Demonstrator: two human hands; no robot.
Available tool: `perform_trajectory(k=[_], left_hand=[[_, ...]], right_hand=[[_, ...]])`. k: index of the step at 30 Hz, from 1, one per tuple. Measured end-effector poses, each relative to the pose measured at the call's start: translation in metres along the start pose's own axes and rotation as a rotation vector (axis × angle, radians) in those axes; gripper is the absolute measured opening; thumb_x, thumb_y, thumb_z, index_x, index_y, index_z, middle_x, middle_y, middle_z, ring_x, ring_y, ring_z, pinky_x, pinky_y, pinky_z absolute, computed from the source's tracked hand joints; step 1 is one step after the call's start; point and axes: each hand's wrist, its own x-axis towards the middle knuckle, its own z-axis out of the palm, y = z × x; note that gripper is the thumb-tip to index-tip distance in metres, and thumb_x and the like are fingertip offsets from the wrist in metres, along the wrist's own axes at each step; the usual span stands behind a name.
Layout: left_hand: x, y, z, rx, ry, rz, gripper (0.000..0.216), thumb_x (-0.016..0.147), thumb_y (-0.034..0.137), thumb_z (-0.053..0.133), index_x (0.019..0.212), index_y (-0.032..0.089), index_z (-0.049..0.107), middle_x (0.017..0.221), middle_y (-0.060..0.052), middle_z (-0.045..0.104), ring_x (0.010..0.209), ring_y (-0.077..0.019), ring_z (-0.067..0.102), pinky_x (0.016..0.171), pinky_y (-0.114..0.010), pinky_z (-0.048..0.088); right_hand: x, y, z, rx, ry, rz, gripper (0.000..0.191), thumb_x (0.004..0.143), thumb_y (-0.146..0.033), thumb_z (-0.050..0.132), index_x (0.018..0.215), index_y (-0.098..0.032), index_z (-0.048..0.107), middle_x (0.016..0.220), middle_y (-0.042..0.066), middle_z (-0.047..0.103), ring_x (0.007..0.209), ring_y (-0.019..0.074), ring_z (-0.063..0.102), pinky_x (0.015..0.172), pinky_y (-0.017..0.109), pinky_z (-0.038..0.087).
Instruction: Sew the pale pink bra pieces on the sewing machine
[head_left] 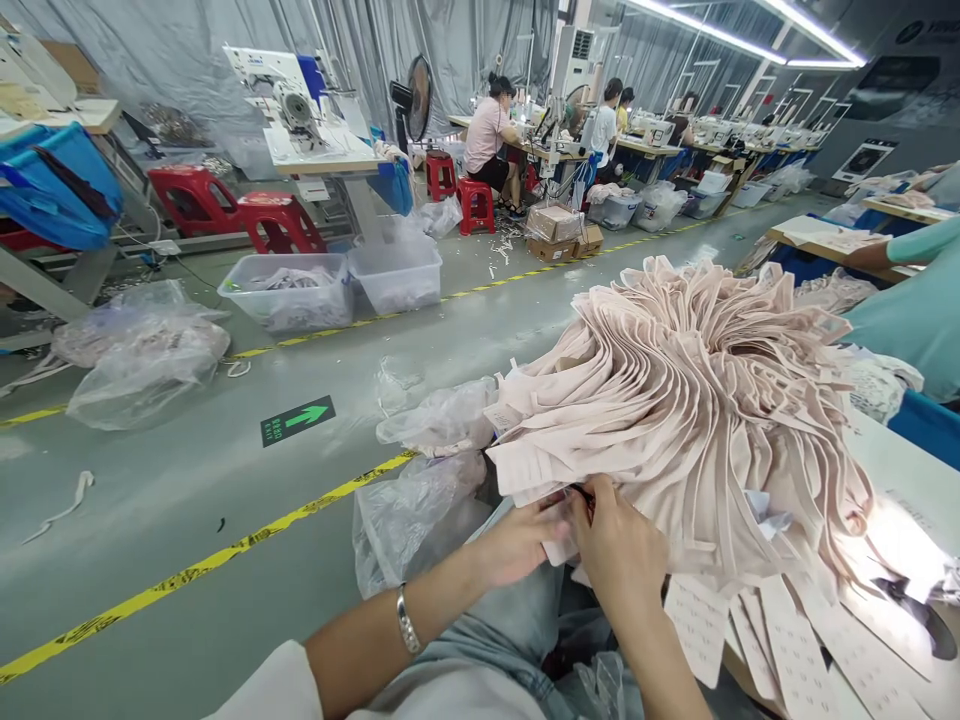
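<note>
Sewing shop floor (165, 490), big pink pile (675, 430) on the counter (883, 452), two hands at its near edge.
Right hand (619, 548) is curled round some small dark tool (582, 491), mostly hidden by the fingers so no clue what kind. Left hand (525, 545), the one with the bracelet (407, 620), is just beside it by a pale flap (556, 552), kinda blurry, so can't tell if it's gripping. Pile's fanned out in loads of layers. Beige strips (795, 650) with rows of little marks poke out below it. Clear bags (412, 520) sit left, someone in a green top (904, 320) on the right.
</note>
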Motion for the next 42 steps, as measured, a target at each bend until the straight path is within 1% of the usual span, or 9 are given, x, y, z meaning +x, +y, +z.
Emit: perform_trajectory(k=[3,6,13,21,24,28,31,35,42], left_hand=[[0.003,-0.001,0.000,0.128,0.087,0.032,0.034,0.058,0.012,0.086,0.090,0.015,0.074,0.088,-0.007,0.074,0.086,-0.0209,0.066,0.084,-0.032,0.048],[0.008,0.016,-0.001,0.005,0.222,0.177,0.031,0.060,0.010,0.080,0.090,0.013,0.073,0.094,-0.007,0.074,0.091,-0.0213,0.067,0.090,-0.031,0.048],[0.006,0.036,0.006,-0.241,0.264,0.059,0.024,0.076,0.015,0.068,0.100,0.012,0.069,0.100,-0.011,0.074,0.092,-0.0248,0.071,0.090,-0.039,0.053],[0.002,0.026,0.012,-0.235,0.259,0.068,0.026,0.073,0.016,0.074,0.099,0.013,0.069,0.099,-0.009,0.074,0.090,-0.0226,0.070,0.088,-0.036,0.052],[0.000,0.019,0.010,-0.219,0.163,0.062,0.031,0.071,0.025,0.081,0.098,0.014,0.071,0.100,-0.008,0.073,0.095,-0.0219,0.067,0.090,-0.033,0.049],[-0.001,0.005,0.002,0.089,-0.033,-0.014,0.036,0.058,0.020,0.089,0.090,0.017,0.073,0.092,-0.004,0.072,0.096,-0.0218,0.064,0.089,-0.030,0.045],[0.004,0.004,-0.003,0.284,0.026,-0.039,0.021,0.059,0.015,0.084,0.078,0.017,0.074,0.078,-0.001,0.071,0.089,-0.0221,0.065,0.085,-0.030,0.045],[0.011,0.019,-0.002,-0.016,0.153,0.201,0.033,0.063,0.018,0.079,0.095,0.014,0.073,0.100,-0.008,0.074,0.098,-0.0247,0.067,0.091,-0.034,0.048],[0.007,0.029,0.005,-0.217,0.055,0.119,0.027,0.077,0.021,0.075,0.103,0.013,0.072,0.103,-0.009,0.075,0.091,-0.0225,0.071,0.084,-0.032,0.054]], right_hand=[[-0.005,0.002,-0.003,0.053,0.030,0.009,0.023,0.097,-0.035,0.045,0.086,-0.019,0.057,0.063,0.000,0.067,0.048,0.0147,0.058,0.047,0.027,0.017],[-0.012,0.006,-0.008,0.154,0.120,0.028,0.032,0.099,-0.043,0.039,0.090,-0.019,0.057,0.063,0.001,0.068,0.052,0.0157,0.062,0.047,0.026,0.024],[-0.019,0.008,-0.010,0.155,0.182,0.019,0.036,0.100,-0.046,0.036,0.089,-0.019,0.057,0.059,0.000,0.066,0.048,0.0156,0.061,0.044,0.025,0.026],[-0.010,0.003,-0.006,0.126,0.184,-0.050,0.033,0.100,-0.037,0.037,0.081,-0.020,0.056,0.058,-0.001,0.065,0.045,0.0136,0.058,0.045,0.026,0.022],[-0.007,0.003,-0.004,0.101,0.178,-0.051,0.029,0.099,-0.034,0.040,0.079,-0.020,0.056,0.058,-0.002,0.065,0.045,0.0138,0.058,0.045,0.026,0.021],[-0.007,0.004,-0.001,0.111,0.109,-0.022,0.027,0.098,-0.034,0.042,0.079,-0.020,0.056,0.057,-0.002,0.065,0.045,0.0139,0.058,0.045,0.026,0.019],[-0.012,0.008,-0.003,0.201,0.117,-0.003,0.032,0.099,-0.040,0.039,0.080,-0.020,0.056,0.056,-0.001,0.065,0.045,0.0145,0.059,0.044,0.025,0.022],[-0.021,0.014,-0.010,0.327,0.152,0.053,0.038,0.098,-0.051,0.039,0.089,-0.019,0.058,0.061,0.001,0.068,0.051,0.0158,0.064,0.045,0.023,0.032],[-0.023,0.015,-0.012,0.283,0.137,0.037,0.039,0.099,-0.049,0.037,0.091,-0.018,0.059,0.061,0.001,0.068,0.050,0.0157,0.063,0.045,0.022,0.030]])
